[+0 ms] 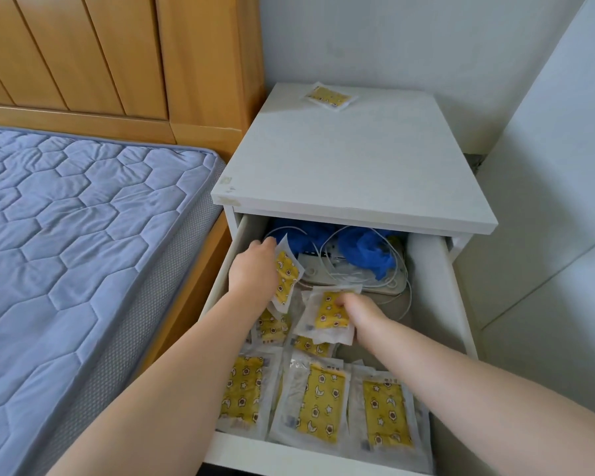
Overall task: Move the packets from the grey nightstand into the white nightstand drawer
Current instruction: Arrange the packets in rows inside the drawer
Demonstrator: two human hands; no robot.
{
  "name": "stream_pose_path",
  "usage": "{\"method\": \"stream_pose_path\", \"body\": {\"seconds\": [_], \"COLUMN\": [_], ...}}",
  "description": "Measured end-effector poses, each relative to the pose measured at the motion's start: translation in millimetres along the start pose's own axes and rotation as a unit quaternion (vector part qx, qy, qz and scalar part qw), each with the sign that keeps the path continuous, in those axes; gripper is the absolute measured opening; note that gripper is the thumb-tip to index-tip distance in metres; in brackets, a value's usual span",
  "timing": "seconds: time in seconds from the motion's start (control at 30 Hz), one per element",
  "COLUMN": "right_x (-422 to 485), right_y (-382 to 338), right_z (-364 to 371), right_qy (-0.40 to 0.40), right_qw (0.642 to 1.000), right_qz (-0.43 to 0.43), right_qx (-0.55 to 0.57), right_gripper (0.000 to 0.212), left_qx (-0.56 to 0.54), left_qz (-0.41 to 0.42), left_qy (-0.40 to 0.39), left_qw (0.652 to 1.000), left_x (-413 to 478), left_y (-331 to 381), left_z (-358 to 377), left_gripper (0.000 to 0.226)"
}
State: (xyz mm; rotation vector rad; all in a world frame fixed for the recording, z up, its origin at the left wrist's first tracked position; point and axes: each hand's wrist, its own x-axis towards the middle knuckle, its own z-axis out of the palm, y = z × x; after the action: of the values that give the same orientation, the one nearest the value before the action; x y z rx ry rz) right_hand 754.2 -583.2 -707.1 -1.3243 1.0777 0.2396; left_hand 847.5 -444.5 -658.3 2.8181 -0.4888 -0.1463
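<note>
Your forearms reach into the open white nightstand drawer [426, 276]. Your left grip [255, 269] is clamped on one yellow packet [287, 273] by the left wall. Your right grip [361, 317] pinches a second packet [328, 312] mid-drawer. Other packets [320, 403] lie flat along the front. This looks like the placing step, so next release both onto the pile. Blue cloth [364, 249] and white cables [344, 269] crowd the back. A stray packet [330, 96] sits on the worktop [340, 166] above.
</note>
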Motion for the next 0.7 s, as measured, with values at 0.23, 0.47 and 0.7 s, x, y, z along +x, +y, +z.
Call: {"method": "stream_pose_path", "body": {"seconds": [0.23,0.47,0.7], "right_x": [10,13,15], "right_y": [24,15,20], "right_z": [6,-1,-1], "right_qy": [0.03,0.042,0.05], "right_qw": [0.912,0.796,0.827], "right_qz": [-0.142,-0.129,-0.15], "right_qx": [-0.384,-0.59,-0.54], "right_gripper": [0.038,0.066,0.081], "left_qx": [-0.005,-0.009,0.242], "left_qz": [0.006,-0.038,-0.03], "left_qy": [0.009,-0.09,-0.189], "left_qw": [1.0,0.995,0.951], "left_x": [0,0,-3], "left_y": [-1,-8,-1], "left_z": [0,20,47], "left_gripper": [0.046,0.061,0.089]}}
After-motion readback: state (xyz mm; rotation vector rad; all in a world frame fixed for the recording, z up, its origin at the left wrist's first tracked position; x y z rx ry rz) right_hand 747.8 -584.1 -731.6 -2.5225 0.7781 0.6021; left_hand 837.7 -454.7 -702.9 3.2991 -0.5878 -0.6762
